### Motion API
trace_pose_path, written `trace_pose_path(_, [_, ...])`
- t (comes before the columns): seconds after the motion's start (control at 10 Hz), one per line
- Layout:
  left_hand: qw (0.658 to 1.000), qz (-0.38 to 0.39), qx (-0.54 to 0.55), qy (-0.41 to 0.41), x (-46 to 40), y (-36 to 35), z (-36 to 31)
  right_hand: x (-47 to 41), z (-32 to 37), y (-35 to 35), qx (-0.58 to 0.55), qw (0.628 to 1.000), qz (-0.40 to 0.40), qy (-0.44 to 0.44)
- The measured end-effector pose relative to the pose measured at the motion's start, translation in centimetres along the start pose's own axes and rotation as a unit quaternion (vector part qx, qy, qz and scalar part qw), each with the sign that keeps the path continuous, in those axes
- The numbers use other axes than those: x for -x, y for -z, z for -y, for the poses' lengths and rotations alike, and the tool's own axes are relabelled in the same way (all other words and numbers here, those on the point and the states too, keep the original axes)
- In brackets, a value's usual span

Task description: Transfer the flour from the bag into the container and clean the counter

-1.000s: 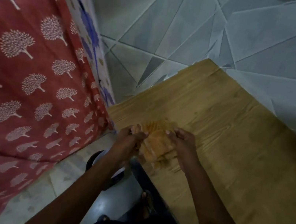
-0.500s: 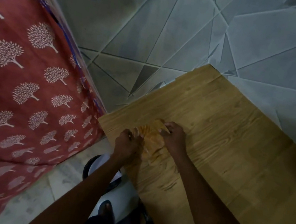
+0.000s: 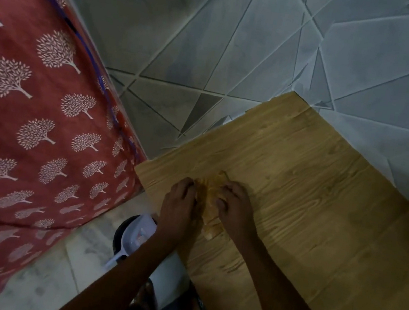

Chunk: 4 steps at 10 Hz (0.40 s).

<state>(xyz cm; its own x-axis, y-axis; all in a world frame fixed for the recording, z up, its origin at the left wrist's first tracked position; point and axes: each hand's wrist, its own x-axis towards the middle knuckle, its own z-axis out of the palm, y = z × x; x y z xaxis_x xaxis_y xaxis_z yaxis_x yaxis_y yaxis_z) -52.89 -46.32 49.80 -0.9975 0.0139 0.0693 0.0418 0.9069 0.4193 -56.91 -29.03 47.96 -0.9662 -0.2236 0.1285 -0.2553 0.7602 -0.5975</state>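
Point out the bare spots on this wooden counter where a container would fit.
The wooden counter is bare to the right of the right hand and beyond both hands up to the tiled wall. It is crowded only near the counter's left corner, where the left hand and right hand hold the orange cloth.
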Motion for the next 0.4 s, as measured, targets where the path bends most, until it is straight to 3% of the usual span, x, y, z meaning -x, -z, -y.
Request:
trace_pose_path(0.2, [0.999, 0.005, 0.026, 0.037, 0.2, 0.4, -0.4, 0.3, 0.4, 1.1, -0.049, 0.998, -0.007, -0.031])
trace_pose_path(0.3, [0.994, -0.056, 0.093, 0.029, 0.7, 1.1, -1.3, 1.3, 0.8, 2.8, -0.111, 0.989, -0.073, -0.062])
trace_pose_path(0.4, [0.966, -0.120, 0.225, 0.047, 1.7, 3.1, -4.1, 2.7, 2.1, 5.3, -0.248, 0.943, -0.158, -0.155])
